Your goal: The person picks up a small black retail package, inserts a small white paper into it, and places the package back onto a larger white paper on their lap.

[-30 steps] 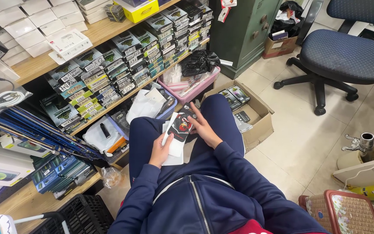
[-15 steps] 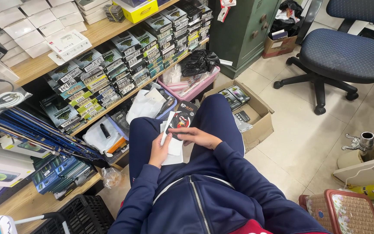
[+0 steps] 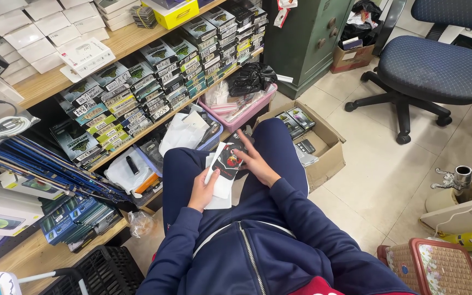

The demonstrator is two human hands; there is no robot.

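Head view: we sit among shelves of stock, a small dark packet with a red mark point(image 3: 228, 162) held over our lap, at the centre of the frame. Our left hand point(image 3: 203, 188) has its fingers closed on the white sheets point(image 3: 220, 188) tucked under and beside the packet; our right hand point(image 3: 253, 161) lies on the packet's right edge with fingers spread and lightly curled, though we cannot tell whether they pinch it. By our judgement the sorting is in mid-course: one packet is in hand, and plenty of stock sits around us unhandled. At 2 o'clock from the hands an open cardboard box point(image 3: 329, 155) on the floor holds a few dark flat packages point(image 3: 296, 119) and a small dark device; much of its bottom is hidden behind our knee. At 12 o'clock a pink basket point(image 3: 249, 109) carries clear bags and a crumpled black bag point(image 3: 252, 79). Just left of it a blue basket point(image 3: 212, 139) holds white bags point(image 3: 184, 131). At 10 o'clock the wooden shelf point(image 3: 132, 38) bears rows of stacked green-and-black boxes point(image 3: 137, 93). A black crate point(image 3: 102, 270) stands at 7 o'clock, its contents out of sight. A blue office chair point(image 3: 438, 68) stands at 2 o'clock, well apart.
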